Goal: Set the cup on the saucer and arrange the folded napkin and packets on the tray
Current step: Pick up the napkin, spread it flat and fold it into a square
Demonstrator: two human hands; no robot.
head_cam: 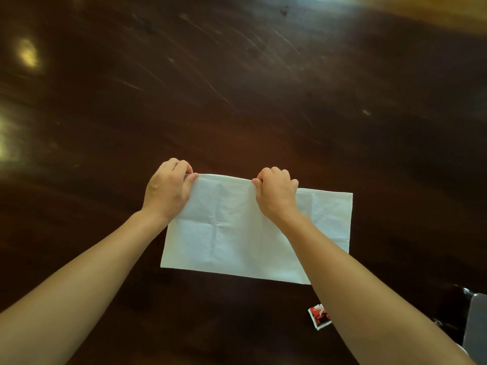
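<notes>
Dark, glossy wooden tabletop point(237, 75) with lots of scratches and glare fills pretty much the whole view, and honestly the job looks like it's barely past the start. Both hands are on the white rectangular cloth napkin point(232, 233), which lies flat on the wood and spreads back from the fingertips toward the person. The left hand point(168, 191) has its fingers point(181, 167) curled in, pinching the far left corner. The right hand point(276, 196) does the same with its fingers point(274, 172), bunched tight on the far edge roughly midway along, so a good stretch of cloth runs on to the right of that grip. There are crease lines in the cloth, but it's a big open rectangle, so my guess is the folding is mid-way at best, maybe about to get another fold. One small red and white paper packet point(319, 316) sits on the table well back from the right fingers, just beside the right forearm and partly hidden by it, so it's not arranged anywhere yet. A grey flat-looking thing point(478, 320) pokes in far off to the right of the fingers at the frame edge. It could be the tray, can't tell. Cup and saucer aren't in view at all, so I can't say whether that part is done.
</notes>
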